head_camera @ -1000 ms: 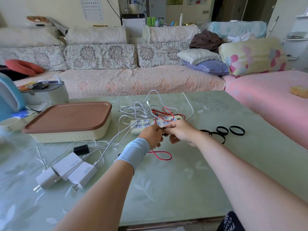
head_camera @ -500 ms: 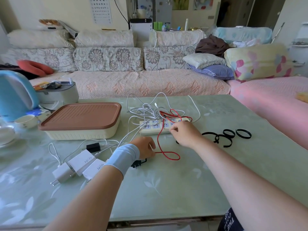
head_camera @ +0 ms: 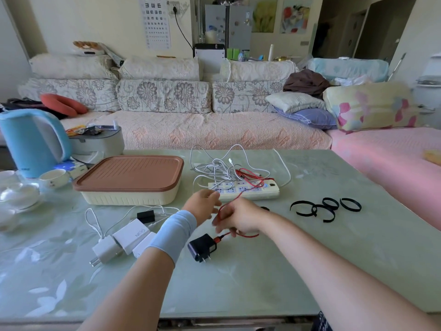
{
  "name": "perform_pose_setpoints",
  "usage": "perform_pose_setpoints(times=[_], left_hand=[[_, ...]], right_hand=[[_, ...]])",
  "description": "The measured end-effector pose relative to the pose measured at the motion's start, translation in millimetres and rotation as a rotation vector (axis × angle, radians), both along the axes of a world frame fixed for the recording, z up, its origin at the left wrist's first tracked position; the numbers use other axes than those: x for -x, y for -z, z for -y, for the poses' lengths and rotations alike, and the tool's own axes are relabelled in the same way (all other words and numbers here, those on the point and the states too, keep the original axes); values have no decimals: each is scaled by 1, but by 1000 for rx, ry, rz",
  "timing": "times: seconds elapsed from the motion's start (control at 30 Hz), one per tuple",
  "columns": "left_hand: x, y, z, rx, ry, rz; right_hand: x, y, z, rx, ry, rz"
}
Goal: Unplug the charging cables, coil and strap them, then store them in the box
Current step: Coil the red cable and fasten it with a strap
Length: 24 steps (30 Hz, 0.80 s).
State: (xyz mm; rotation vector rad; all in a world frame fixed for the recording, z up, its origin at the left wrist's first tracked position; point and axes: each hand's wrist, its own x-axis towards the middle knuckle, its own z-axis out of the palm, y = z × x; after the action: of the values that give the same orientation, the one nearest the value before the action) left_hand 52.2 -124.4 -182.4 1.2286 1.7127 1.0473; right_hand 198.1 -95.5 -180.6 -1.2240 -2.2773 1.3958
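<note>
A white power strip (head_camera: 248, 188) lies mid-table under a tangle of white cables (head_camera: 217, 168) and a red cable (head_camera: 250, 177). The red cable runs down to a black charger (head_camera: 202, 247) lying unplugged on the glass. My right hand (head_camera: 238, 219) holds the red cable in curled fingers just in front of the strip. My left hand (head_camera: 202, 205), with a light blue wristband, hovers open beside it, fingers relaxed near the strip's left end. Three white chargers (head_camera: 124, 240) and a small black plug (head_camera: 146, 216) lie at the left. The cream box (head_camera: 128, 197) has its brown lid on.
Several black straps (head_camera: 324, 207) lie right of the strip. A blue kettle (head_camera: 31, 142), cups and white dishes (head_camera: 21, 194) crowd the table's left end. A sofa runs behind the table, and a pink bed lies to the right.
The black charger now lies free on the table near my left wrist. My right hand drew back from the strip with the red cable; my left hand rose and opened.
</note>
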Motion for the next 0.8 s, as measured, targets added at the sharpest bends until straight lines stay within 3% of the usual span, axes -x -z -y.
perform_pose_setpoints(times=[0.07, 0.13, 0.27, 0.33, 0.43, 0.53, 0.73, 0.8], left_hand=[[-3, -7, 3, -18, 58, 218], [-3, -11, 7, -30, 88, 238], [4, -18, 9, 18, -43, 479], [11, -26, 14, 112, -25, 561], [21, -40, 27, 258, 106, 559], [26, -49, 37, 249, 199, 510], [50, -54, 38, 140, -74, 421], [64, -54, 37, 12, -216, 376]], right_hand=[[-2, -8, 11, -37, -118, 34], [-3, -13, 17, -89, -136, -8], [-6, -22, 12, -286, -90, -54], [-6, -20, 3, -407, 63, -42], [-8, -16, -11, -629, 261, -93], [-10, -12, -11, -684, 61, 70], [-1, -14, -2, -680, 75, 118], [2, -16, -1, -682, 60, 88]])
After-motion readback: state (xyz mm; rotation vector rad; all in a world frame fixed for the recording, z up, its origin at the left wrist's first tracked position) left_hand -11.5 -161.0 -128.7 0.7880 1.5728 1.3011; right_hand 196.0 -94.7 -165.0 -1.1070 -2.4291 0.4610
